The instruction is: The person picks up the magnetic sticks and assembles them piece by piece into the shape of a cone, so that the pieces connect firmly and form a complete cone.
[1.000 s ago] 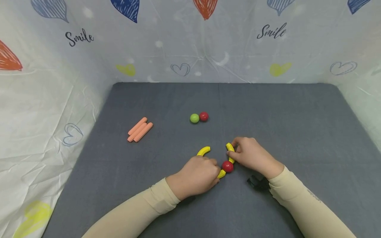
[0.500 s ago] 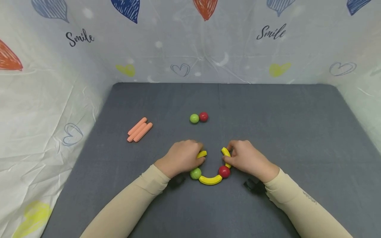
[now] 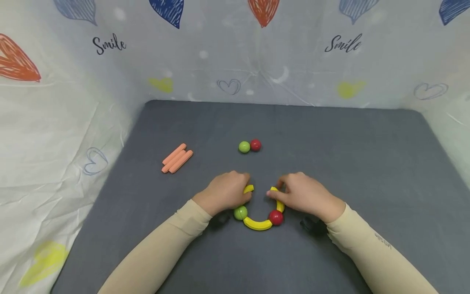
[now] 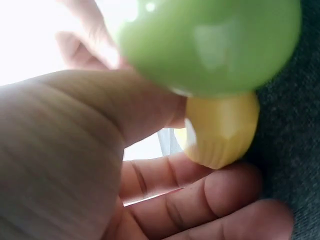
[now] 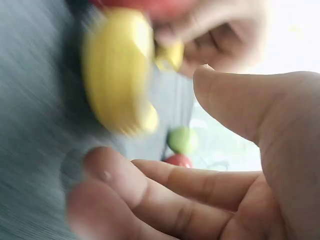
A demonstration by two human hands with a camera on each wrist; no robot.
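Yellow banana pieces (image 3: 258, 224), linked by a green ball (image 3: 240, 212) and red ball (image 3: 276, 217), curve at lower centre. My left hand (image 3: 225, 191) pinches the left piece (image 3: 249, 188); my right hand (image 3: 306, 194), fingers apart, hovers by the right piece (image 3: 280, 205). Light, even pressure should keep joints touching. Printed sheeting (image 3: 293, 53) spans the top; on the dark table (image 3: 349, 155) lie orange sticks (image 3: 174, 161), left, and two balls (image 3: 255, 145), centre.

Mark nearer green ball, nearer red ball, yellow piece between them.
Nearer green ball (image 3: 240, 212): head view, centre of visible surface.
Nearer red ball (image 3: 276, 217): head view, centre of visible surface.
Yellow piece between them (image 3: 258, 224): head view, middle of its curve.
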